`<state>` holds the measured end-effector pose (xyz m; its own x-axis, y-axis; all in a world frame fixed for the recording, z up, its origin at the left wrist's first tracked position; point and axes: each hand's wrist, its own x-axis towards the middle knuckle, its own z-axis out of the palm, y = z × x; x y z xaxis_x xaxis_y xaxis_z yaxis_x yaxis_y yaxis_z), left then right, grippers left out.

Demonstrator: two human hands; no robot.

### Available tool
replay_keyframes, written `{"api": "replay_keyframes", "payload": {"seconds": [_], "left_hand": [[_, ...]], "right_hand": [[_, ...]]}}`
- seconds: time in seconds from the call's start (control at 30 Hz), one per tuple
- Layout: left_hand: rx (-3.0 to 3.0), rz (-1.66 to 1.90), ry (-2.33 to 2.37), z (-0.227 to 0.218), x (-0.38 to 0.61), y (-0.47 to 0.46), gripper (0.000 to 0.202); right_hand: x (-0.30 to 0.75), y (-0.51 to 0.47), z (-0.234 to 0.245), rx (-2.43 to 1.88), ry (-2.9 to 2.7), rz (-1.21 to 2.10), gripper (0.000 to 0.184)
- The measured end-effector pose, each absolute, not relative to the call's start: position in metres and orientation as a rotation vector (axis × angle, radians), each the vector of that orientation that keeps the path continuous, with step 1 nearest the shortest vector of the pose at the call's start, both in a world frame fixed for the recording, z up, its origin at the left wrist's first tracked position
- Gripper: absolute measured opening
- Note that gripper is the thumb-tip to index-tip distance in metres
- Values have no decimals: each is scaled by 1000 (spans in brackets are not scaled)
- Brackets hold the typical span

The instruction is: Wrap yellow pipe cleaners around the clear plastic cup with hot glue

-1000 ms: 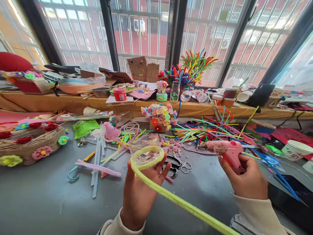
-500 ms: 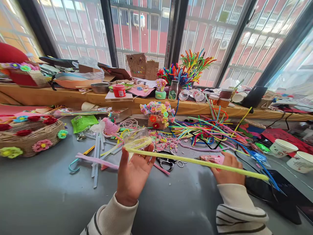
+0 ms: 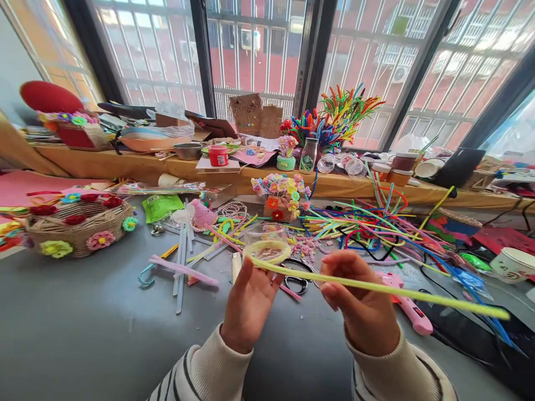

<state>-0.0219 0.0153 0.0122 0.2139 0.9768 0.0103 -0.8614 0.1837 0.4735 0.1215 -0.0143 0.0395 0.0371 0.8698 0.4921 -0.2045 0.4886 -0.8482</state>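
A clear plastic cup [image 3: 266, 233] is tilted in my left hand [image 3: 249, 306], whose fingers and thumb grip it low down. A yellow pipe cleaner [image 3: 434, 298] curls round the cup's near end, and its long free length stretches to the right. My right hand [image 3: 363, 303] is beside that length, thumb and fingers apart and curved, holding nothing. The pipe cleaner crosses the view over this hand; whether they touch I cannot tell. Right of my wrist, a pink glue gun [image 3: 413, 314] lies on the table. Behind my hands are black-handled scissors [image 3: 297, 285].
Left stands a woven basket [image 3: 79, 236] with flowers, near clear glue sticks [image 3: 180, 278]. Loose pipe cleaners [image 3: 368, 223] pile up at back right. A dark phone [image 3: 501, 356] and paper cup [image 3: 514, 264] are on the right. Jars and crafts line the ledge [image 3: 167, 175].
My right hand has let go of the glue gun and moved left towards the cup. The cup has tipped so the yellow ring round it shows more. The view has shifted left.
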Motion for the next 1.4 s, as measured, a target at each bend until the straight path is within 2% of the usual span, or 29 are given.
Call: {"api": "replay_keyframes", "payload": {"seconds": [0.1, 0.27, 0.37, 0.5, 0.73, 1.4], "left_hand": [[473, 1320, 335, 12, -18, 12, 42], [527, 1304, 324, 10, -12, 8, 37], [534, 1293, 289, 9, -11, 6, 39], [520, 1287, 271, 10, -10, 5, 46], [531, 1247, 233, 10, -9, 3, 35], [555, 1163, 177, 10, -11, -2, 37]], "right_hand": [[127, -20, 38, -688, -1158, 949, 8], [133, -24, 37, -757, -920, 978, 6], [140, -21, 35, -719, -981, 998, 3], [147, -15, 31, -711, -1000, 1016, 4], [135, -21, 36, -810, -819, 1004, 8], [140, -20, 31, -782, -948, 1000, 2]]}}
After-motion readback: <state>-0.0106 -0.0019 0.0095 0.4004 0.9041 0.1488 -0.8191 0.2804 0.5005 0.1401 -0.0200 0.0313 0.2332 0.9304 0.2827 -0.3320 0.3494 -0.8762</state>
